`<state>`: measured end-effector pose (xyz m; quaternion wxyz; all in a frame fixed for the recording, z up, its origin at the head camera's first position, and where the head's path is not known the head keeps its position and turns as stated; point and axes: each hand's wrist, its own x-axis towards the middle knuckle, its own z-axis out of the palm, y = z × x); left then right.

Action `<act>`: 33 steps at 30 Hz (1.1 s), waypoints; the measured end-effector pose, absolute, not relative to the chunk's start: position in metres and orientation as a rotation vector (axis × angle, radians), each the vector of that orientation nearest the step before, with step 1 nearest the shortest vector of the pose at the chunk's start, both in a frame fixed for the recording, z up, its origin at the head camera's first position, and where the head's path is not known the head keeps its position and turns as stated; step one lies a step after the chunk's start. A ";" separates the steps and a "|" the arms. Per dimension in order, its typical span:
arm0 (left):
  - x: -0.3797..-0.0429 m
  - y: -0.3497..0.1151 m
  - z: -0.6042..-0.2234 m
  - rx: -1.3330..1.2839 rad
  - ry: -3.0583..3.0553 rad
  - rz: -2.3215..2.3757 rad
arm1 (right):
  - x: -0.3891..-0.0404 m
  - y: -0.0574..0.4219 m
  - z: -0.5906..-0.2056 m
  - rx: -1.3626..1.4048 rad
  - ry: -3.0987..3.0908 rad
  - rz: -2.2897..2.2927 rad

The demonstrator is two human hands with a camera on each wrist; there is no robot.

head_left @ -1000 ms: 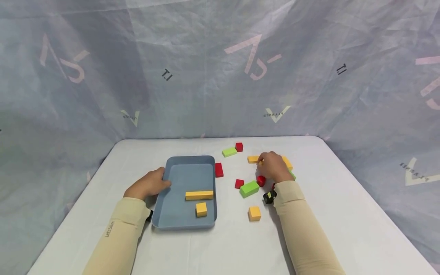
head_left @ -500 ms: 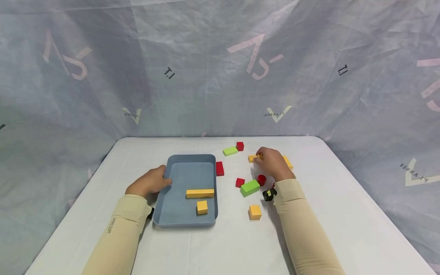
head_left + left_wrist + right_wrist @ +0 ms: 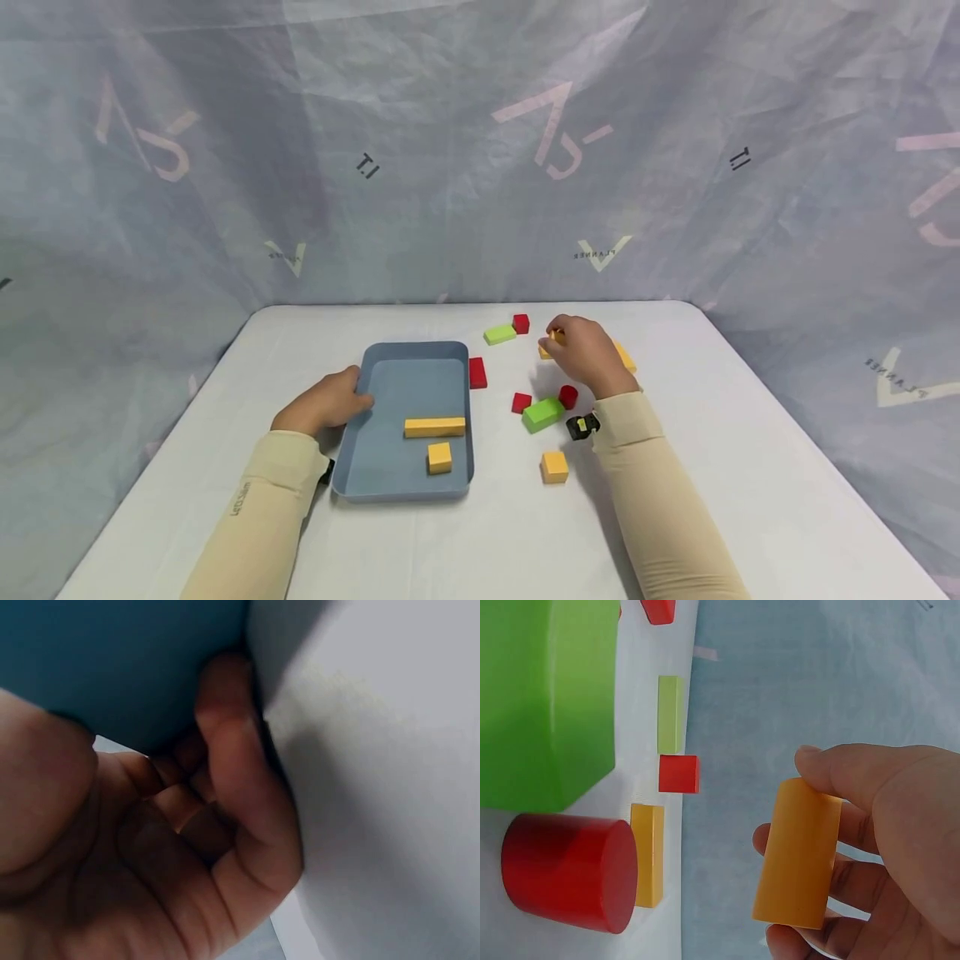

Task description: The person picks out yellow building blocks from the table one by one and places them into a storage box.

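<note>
My left hand (image 3: 324,403) grips the left wall of a blue-grey tray (image 3: 408,379), thumb over the rim and fingers curled under the outside. A yellow bar (image 3: 434,427) and a yellow cube (image 3: 439,458) lie in the tray's lower right part. At the back right, my right hand (image 3: 591,354) pinches a yellow block with a rounded side (image 3: 799,855) between thumb and fingers. The right wrist view shows that block raised off the table, against the backdrop. Behind it on the table lies another yellow block (image 3: 648,855), mostly covered by the hand in the head view.
Between tray and right forearm lie a red cylinder (image 3: 567,397), a green block (image 3: 543,415), a small red block (image 3: 521,403) and a yellow cube (image 3: 554,467). A flat red block (image 3: 477,372) sits beside the tray. Farther back are a light green block (image 3: 499,335) and a red cube (image 3: 521,323).
My right hand has risen and shifted left, lifting the yellow rounded block off the table. The left hand keeps its grip on the tray, which stays in place.
</note>
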<state>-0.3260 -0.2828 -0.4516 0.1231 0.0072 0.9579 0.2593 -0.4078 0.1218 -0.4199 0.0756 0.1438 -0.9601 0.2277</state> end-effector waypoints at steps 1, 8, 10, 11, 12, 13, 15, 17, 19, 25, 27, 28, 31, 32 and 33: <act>-0.325 -0.282 -0.452 0.023 2.793 0.757 | -0.407 0.122 -0.420 0.439 -2.877 0.677; -0.327 -0.284 -0.455 0.058 2.813 0.770 | -0.404 0.122 -0.416 0.451 -2.858 0.664; -0.328 -0.284 -0.455 0.055 2.811 0.771 | -0.405 0.121 -0.415 0.463 -2.846 0.669; -0.328 -0.285 -0.456 0.051 2.810 0.769 | -0.404 0.120 -0.415 0.473 -2.839 0.669; -0.328 -0.285 -0.455 0.046 2.809 0.768 | -0.404 0.120 -0.414 0.482 -2.831 0.668; -0.328 -0.285 -0.456 0.044 2.805 0.768 | -0.403 0.119 -0.413 0.490 -2.822 0.670; -0.328 -0.285 -0.455 0.037 2.801 0.766 | -0.401 0.117 -0.411 0.501 -2.805 0.674; -0.327 -0.285 -0.455 0.028 2.797 0.761 | -0.398 0.115 -0.408 0.511 -2.793 0.681; -0.325 -0.285 -0.455 0.020 2.792 0.757 | -0.397 0.113 -0.406 0.515 -2.787 0.688; -0.324 -0.286 -0.456 0.014 2.795 0.747 | -0.394 0.110 -0.402 0.541 -2.767 0.676; -0.324 -0.287 -0.456 0.012 2.799 0.744 | -0.393 0.109 -0.400 0.560 -2.748 0.674; -0.324 -0.287 -0.456 0.008 2.799 0.743 | -0.393 0.108 -0.399 0.569 -2.741 0.676; -0.326 -0.287 -0.457 0.004 2.800 0.742 | -0.391 0.107 -0.396 0.590 -2.720 0.670; -0.327 -0.287 -0.458 0.011 2.800 0.745 | -0.390 0.107 -0.395 0.598 -2.712 0.653; -0.328 -0.287 -0.458 0.014 2.800 0.751 | -0.389 0.107 -0.394 0.603 -2.705 0.639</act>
